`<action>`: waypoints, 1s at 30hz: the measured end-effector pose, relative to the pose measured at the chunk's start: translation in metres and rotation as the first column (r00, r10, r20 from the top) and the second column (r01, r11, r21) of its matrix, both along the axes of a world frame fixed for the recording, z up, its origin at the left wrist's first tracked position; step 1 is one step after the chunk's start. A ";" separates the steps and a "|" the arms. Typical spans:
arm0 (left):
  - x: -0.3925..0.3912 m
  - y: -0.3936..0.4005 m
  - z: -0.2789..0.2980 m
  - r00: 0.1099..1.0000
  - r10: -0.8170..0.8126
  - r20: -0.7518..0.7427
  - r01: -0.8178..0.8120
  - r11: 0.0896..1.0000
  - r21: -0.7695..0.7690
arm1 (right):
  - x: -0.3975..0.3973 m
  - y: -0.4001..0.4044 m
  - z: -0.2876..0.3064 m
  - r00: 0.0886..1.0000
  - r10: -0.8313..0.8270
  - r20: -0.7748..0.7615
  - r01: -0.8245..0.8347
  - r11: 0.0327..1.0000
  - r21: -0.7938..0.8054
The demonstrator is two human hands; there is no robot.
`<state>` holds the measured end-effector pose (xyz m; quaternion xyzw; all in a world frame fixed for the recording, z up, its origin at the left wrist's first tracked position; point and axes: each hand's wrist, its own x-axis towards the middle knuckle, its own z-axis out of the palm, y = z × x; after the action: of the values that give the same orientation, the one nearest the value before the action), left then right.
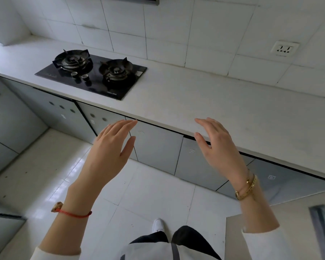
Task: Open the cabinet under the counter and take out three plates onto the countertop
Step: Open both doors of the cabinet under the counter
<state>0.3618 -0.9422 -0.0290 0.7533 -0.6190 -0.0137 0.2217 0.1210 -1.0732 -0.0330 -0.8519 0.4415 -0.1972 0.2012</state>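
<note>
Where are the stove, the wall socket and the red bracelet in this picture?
Stove (94,77): head view, on the black glass between the burners.
Socket (284,48): head view, middle of its white faceplate.
Red bracelet (73,213): head view, on the cord round the left wrist.

The cabinet doors (158,147) are closed, so whatever lies behind them is hidden (plates included). The desk (214,102) runs out of the picture at both sides. The left hand (109,152) covers part of one door, and small stickers on the doors (191,151) are too tiny to read.
</note>
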 end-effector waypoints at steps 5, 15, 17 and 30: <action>0.014 -0.025 -0.006 1.000 -0.008 -0.018 0.009 1.000 0.018 | 0.015 -0.022 -0.006 1.000 -0.004 -0.025 0.005 1.000 0.015; 0.017 -0.059 -0.020 0.998 0.057 -0.022 -0.055 0.996 0.073 | 0.026 -0.069 -0.019 0.997 0.052 -0.052 -0.049 0.997 0.055; 0.015 -0.067 -0.022 0.997 0.074 -0.018 -0.073 0.994 0.081 | 0.027 -0.080 -0.020 0.996 0.071 -0.046 -0.069 0.996 0.054; 0.004 -0.094 -0.062 0.989 0.143 -0.030 -0.141 0.988 0.068 | 0.026 -0.118 -0.064 0.991 0.126 -0.035 -0.124 0.992 0.035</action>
<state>0.3656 -1.0360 -0.0912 0.8020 -0.5592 -0.0312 0.2078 0.1473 -1.1914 -0.0974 -0.8780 0.3941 -0.1613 0.2187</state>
